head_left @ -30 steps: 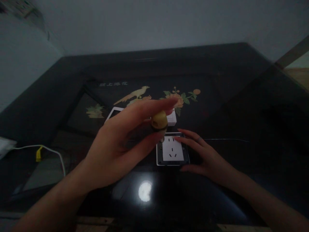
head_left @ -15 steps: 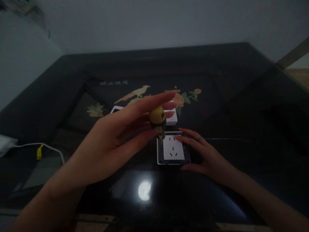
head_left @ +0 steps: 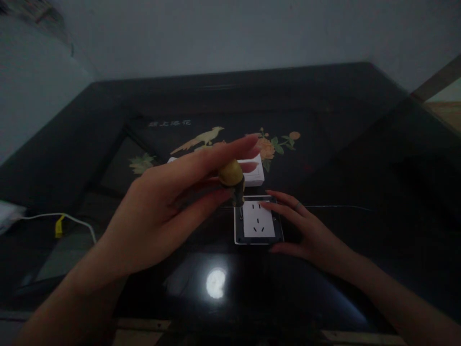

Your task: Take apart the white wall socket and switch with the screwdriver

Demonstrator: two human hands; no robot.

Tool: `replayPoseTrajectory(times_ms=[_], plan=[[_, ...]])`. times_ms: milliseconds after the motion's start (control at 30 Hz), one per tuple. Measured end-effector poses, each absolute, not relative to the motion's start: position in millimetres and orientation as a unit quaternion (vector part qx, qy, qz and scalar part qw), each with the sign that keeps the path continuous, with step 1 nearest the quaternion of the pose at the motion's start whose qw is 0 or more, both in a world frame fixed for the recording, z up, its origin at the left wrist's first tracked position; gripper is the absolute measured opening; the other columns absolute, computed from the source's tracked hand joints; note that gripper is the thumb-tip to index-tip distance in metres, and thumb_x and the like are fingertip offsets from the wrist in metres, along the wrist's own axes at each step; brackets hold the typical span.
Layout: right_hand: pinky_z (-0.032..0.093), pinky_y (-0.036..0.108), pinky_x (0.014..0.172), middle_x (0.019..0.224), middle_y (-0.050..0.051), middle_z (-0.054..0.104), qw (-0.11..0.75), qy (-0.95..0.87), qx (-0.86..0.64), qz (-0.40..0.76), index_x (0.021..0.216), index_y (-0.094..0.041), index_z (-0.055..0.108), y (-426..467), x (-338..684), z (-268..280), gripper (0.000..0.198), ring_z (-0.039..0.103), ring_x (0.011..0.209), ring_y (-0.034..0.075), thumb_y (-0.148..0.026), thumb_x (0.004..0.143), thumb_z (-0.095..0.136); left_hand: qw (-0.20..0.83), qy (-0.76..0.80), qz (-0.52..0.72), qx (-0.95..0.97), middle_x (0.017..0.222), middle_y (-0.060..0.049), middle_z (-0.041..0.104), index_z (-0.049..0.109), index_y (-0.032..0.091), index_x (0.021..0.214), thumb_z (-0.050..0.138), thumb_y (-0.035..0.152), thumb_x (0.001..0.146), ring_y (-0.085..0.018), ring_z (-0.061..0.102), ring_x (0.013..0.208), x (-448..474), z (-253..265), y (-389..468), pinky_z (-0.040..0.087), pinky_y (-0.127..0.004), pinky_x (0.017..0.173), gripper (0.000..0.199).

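Between the thumb and fingers of my left hand (head_left: 173, 202) is a screwdriver (head_left: 232, 177) with a yellow and black handle. Its shaft reaches down to the left side of a wall socket (head_left: 259, 221), near a screw hole; the exact contact at the tip is hard to make out. The socket lies flat, with a white face, five slots and a dark frame around it. My right hand (head_left: 302, 223) grips the socket's right edge, thumb at the lower corner and fingertips over the top part.
Behind the left hand a white box (head_left: 254, 175) is partly hidden. At left, a white cable (head_left: 77, 221) with a yellow tag (head_left: 58, 227) runs from a white object (head_left: 10, 216). The glossy black table (head_left: 342, 120) carries a painted bird and flowers and meets a wall.
My left hand has shifted slightly left and rolled, turning the screwdriver handle; the hole in its end no longer shows. My right hand and the socket stay in place.
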State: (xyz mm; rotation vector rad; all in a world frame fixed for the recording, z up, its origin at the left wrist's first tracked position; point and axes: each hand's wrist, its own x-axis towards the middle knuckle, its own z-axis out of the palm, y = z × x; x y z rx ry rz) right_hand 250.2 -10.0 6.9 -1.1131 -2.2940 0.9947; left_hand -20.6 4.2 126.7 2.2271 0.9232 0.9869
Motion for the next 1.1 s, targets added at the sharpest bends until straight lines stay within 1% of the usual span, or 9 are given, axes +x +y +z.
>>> replayPoseTrajectory(times_ms=[100,167,267,367,467,567,767,967,1100], plan=[[0.041,0.06,0.111,0.158,0.01,0.033,0.207,-0.822,-0.395,0.355,0.146,-0.037,0.04,-10,250,7,0.074,0.039,0.143,0.034,-0.035,0.082,0.076,0.214,0.335,0.451,0.799,0.116,0.002,0.074,0.063,0.027,0.126,0.077,0.007,0.08,-0.016,0.072,0.098,-18,119,5,0.061,-0.026,0.088,0.052],[0.041,0.059,0.111,0.158,0.011,0.034,0.209,-0.823,-0.393,0.353,0.146,-0.036,0.04,-10,250,8,0.073,0.04,0.143,0.034,-0.035,0.082,0.076,0.186,0.335,0.474,0.793,0.106,0.002,0.076,0.068,0.025,0.117,0.082,0.014,0.076,-0.015,0.072,0.092,-15,116,3,0.06,-0.025,0.087,0.045],[0.042,0.059,0.111,0.158,0.011,0.034,0.207,-0.822,-0.396,0.354,0.146,-0.035,0.041,-10,250,9,0.073,0.04,0.143,0.034,-0.036,0.081,0.076,0.229,0.36,0.421,0.8,0.12,0.002,0.073,0.064,0.027,0.126,0.075,0.018,0.084,-0.02,0.071,0.107,-14,122,-2,0.058,-0.033,0.098,0.044],[0.042,0.06,0.11,0.158,0.011,0.034,0.203,-0.822,-0.397,0.355,0.146,-0.036,0.041,-10,250,9,0.073,0.041,0.143,0.035,-0.035,0.081,0.076,0.292,0.376,0.386,0.79,0.134,0.002,0.066,0.055,0.03,0.138,0.062,0.009,0.091,-0.021,0.067,0.119,-14,128,-6,0.059,-0.036,0.1,0.052],[0.042,0.06,0.11,0.158,0.01,0.033,0.201,-0.822,-0.398,0.355,0.146,-0.037,0.04,-10,249,10,0.074,0.041,0.143,0.034,-0.034,0.081,0.076,0.262,0.361,0.429,0.785,0.124,0.001,0.071,0.06,0.029,0.13,0.069,0.005,0.086,-0.017,0.073,0.106,-14,125,-3,0.062,-0.027,0.091,0.051],[0.042,0.061,0.11,0.158,0.009,0.034,0.201,-0.821,-0.4,0.354,0.146,-0.038,0.04,-10,249,9,0.076,0.04,0.143,0.035,-0.033,0.08,0.076,0.208,0.353,0.445,0.796,0.106,0.003,0.076,0.068,0.028,0.114,0.079,0.008,0.078,-0.017,0.074,0.097,-16,120,3,0.063,-0.027,0.089,0.042],[0.042,0.061,0.11,0.158,0.01,0.033,0.202,-0.822,-0.4,0.352,0.146,-0.037,0.04,-10,250,7,0.075,0.04,0.143,0.035,-0.035,0.081,0.076,0.269,0.369,0.397,0.796,0.13,0.001,0.069,0.061,0.025,0.131,0.067,0.005,0.086,-0.018,0.069,0.114,-19,127,2,0.06,-0.028,0.097,0.049],[0.042,0.06,0.11,0.158,0.011,0.034,0.214,-0.824,-0.396,0.346,0.146,-0.036,0.04,-10,250,6,0.074,0.041,0.143,0.035,-0.035,0.081,0.075,0.198,0.358,0.492,0.768,0.1,0.003,0.075,0.07,0.024,0.108,0.082,0.007,0.073,-0.017,0.075,0.09,-12,115,0,0.064,-0.026,0.083,0.041],[0.042,0.059,0.111,0.158,0.011,0.034,0.204,-0.826,-0.394,0.347,0.147,-0.037,0.039,-10,250,8,0.074,0.04,0.143,0.034,-0.036,0.082,0.075,0.212,0.358,0.412,0.811,0.12,0.002,0.073,0.062,0.028,0.126,0.072,0.015,0.085,-0.02,0.072,0.106,-15,121,1,0.06,-0.033,0.096,0.044]])
